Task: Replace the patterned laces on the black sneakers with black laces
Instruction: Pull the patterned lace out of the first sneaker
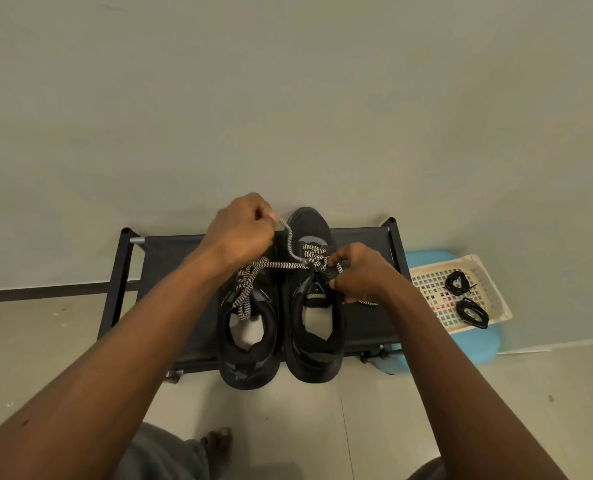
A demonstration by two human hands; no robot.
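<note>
Two black sneakers stand side by side on a black rack, toes to the wall: the left sneaker (248,337) and the right sneaker (314,337). Both carry black-and-white patterned laces (246,292). My left hand (241,230) pinches the tip of the right sneaker's lace, lifted above the toe. My right hand (357,271) grips another stretch of the same lace at the right sneaker's eyelets. Two coiled black laces (470,303) lie in a basket to the right.
The black rack (170,271) stands against a pale wall. A cream plastic basket (496,299) rests on a blue stool (475,348) right of the rack. My bare foot (217,441) is on the tiled floor below.
</note>
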